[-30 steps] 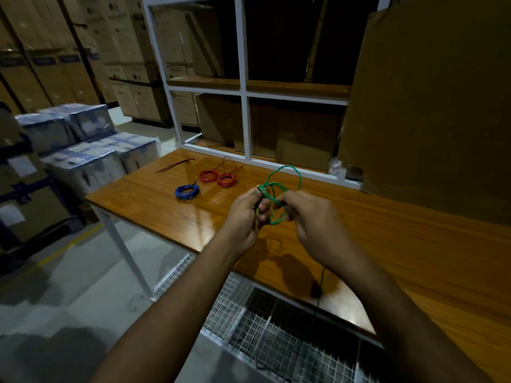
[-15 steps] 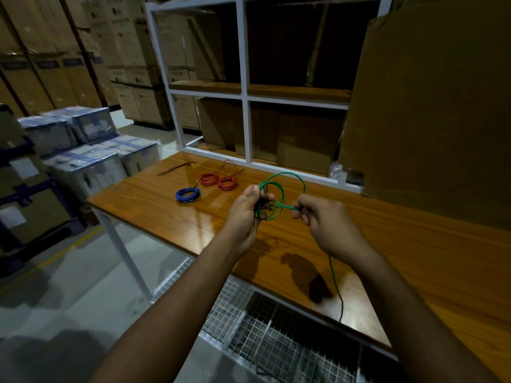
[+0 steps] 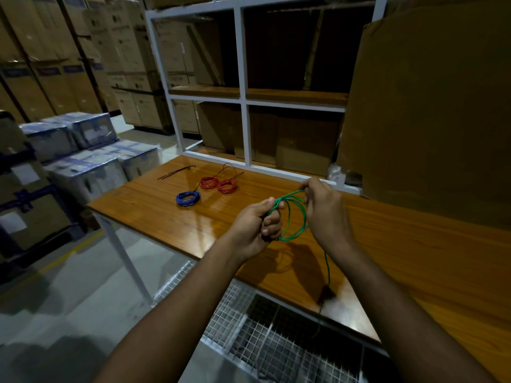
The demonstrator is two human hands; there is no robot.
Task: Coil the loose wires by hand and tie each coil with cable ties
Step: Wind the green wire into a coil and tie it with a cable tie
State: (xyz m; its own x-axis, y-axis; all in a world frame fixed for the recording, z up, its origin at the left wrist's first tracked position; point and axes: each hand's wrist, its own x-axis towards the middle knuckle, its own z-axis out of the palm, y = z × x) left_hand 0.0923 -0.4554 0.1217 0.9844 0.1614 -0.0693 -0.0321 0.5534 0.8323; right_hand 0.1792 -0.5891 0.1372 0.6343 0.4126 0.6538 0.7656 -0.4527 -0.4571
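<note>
Head view, green wire (image 3: 293, 217): I am holding it up over the near edge of the wooden table (image 3: 414, 244), between my two hands; it is thin, bright green and smooth-coated, forming a few loose round loops.
Coil facing: the loops are standing roughly upright, tilted a little, with the opening facing me and the long axis running from upper right down to lower left.
Loose tail: one strand is dropping from the coil's right side straight down past my right wrist and over the table's edge, where it is fading into shadow.
Left hand (image 3: 257, 225): I am gripping the left side of the coil with fingers curled tight around the gathered strands, thumb on top.
Right hand (image 3: 323, 208): I am pinching the top right of the loops between fingertips and thumb, the other fingers curling loosely.
Blue coil (image 3: 188, 198): it is lying flat on the table, a small tight ring, well apart from my hands.
Red coils (image 3: 218, 184): two small rings are lying side by side just behind the blue one, with thin loose ends arcing up behind them.
Cable ties (image 3: 177, 172): a few thin dark straight strips are lying near the table's far left corner.
Table surface: it is glossy, orange-brown wood grain, showing reflections.
White shelf frame (image 3: 243, 106): it is standing at the table's back edge.
</note>
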